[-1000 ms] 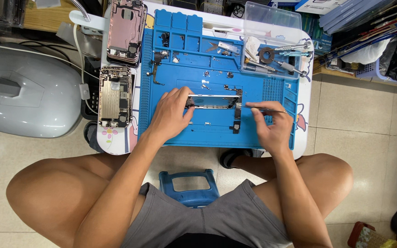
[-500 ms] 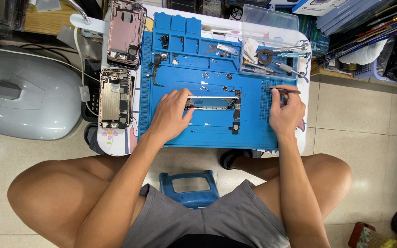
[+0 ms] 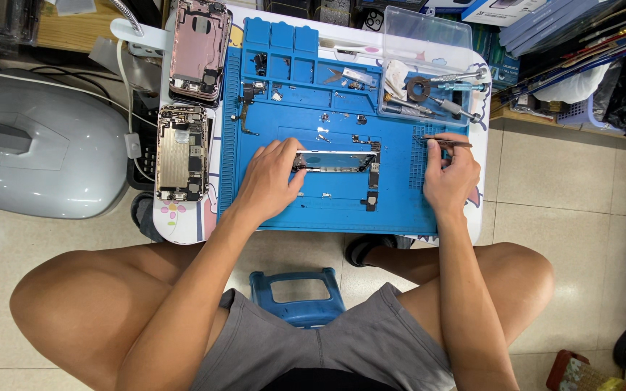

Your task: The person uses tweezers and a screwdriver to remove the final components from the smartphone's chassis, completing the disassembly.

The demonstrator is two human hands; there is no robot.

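— Right, from my feed: the fingers of my left hand (image 3: 269, 181) are curled down onto the near end of the phone display assembly (image 3: 335, 161), pinning it flat on the blue repair mat (image 3: 400, 210). Not a full clasp, more a press with thumb and fingertips closed on its edge.

— And the other one?

— My right hand (image 3: 449, 177) is pinched shut on a pair of tweezers (image 3: 447, 141), tips pointing toward the mat's right edge, over the ribbed strip there. It sits well apart from the assembly, on the mat's right side.

— What makes this go well, in your view?

— I'd keep the left hand's pressure on the frame edge, not the glass, so the assembly cannot slide on the mat. The small screws and brackets (image 3: 360, 137) lie just beyond the assembly, toward the mat's far side; I'd judge a careless sleeve or wrist could scatter them.

— Anything off the mat?

— Two opened phone housings (image 3: 182, 152) lie just left of it; a clear tray of screwdrivers (image 3: 436, 98) stands at its far right corner.
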